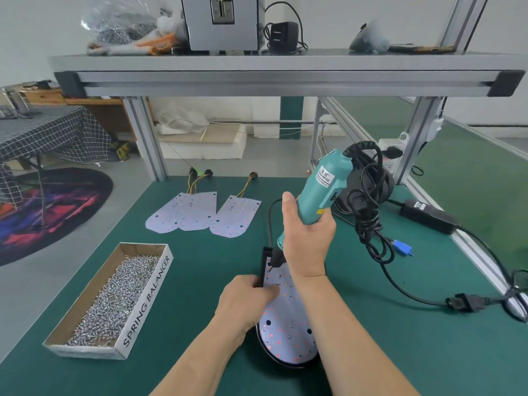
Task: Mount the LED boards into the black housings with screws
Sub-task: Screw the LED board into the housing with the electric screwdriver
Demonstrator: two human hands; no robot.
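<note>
Beneath the right hand [307, 238], which grips a teal electric screwdriver [320, 192], the bit points down at a white rounded LED board [285, 318] seated in a black plastic housing [264, 267]. The left hand [245, 298] pinches the housing's rim (apparently to steady it for driving).

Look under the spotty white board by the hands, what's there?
A black housing sits under the LED board; only its rim shows. Its inside is covered by the board.
</note>
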